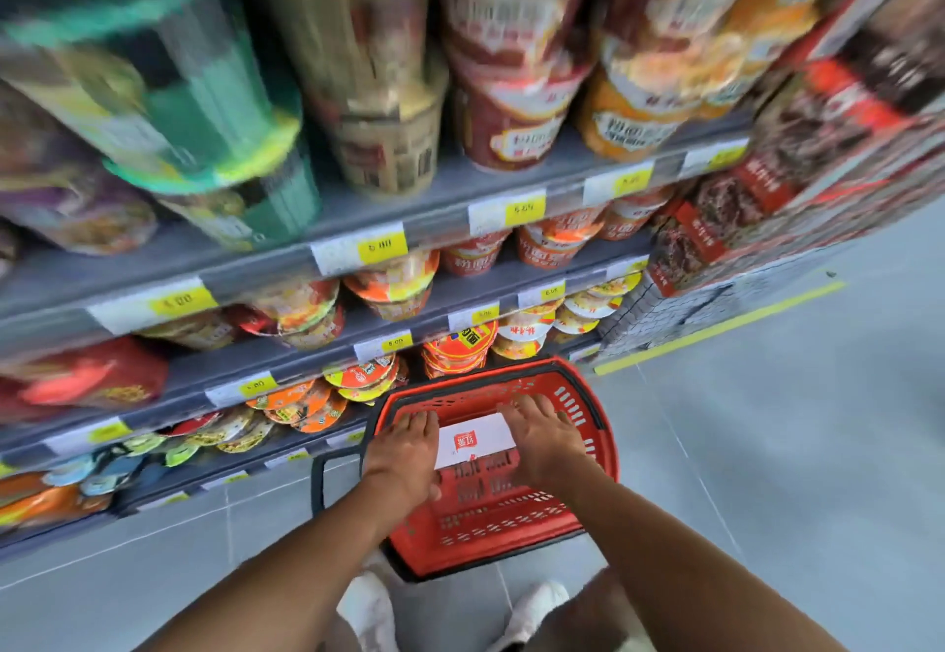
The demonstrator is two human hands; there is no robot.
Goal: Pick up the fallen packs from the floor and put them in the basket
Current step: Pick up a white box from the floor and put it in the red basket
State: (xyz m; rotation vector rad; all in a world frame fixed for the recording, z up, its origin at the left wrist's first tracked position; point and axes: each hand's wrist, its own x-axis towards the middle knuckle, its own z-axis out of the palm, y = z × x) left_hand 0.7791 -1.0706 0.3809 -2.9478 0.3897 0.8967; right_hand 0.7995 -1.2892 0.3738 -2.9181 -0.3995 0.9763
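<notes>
A red basket (607, 426) sat on a gray tile floor (797, 447) in a shop aisle. A black handle (319, 477) stuck out from the basket's left side, low by the floor.

Two bare hands reached down over the middle of the basket. Between them was a white pack (475, 439) with a small red mark on it. The left hand (404, 452) held the pack's left end, and the right hand (547, 436) held its right end. The fingers of both hands lay over the top of the pack, close together and only a little bent. The pack was inside the basket's rim. It was hard to tell if it touched the bottom.

Two white shoes (370, 605) stood on the floor just in front of the basket, on the person's side.

Behind the basket and to its left rose tall gray shelves (286, 262). They were full of noodle cups (501, 104) in red, orange, green and tan. Small yellow price tags (381, 244) ran along the shelf edges. The cups high above the basket looked blurry.

Behind the basket on the right was a stack of red and brown boxes (767, 180). A yellow line (716, 329) ran across the floor from near the basket's far right corner.
</notes>
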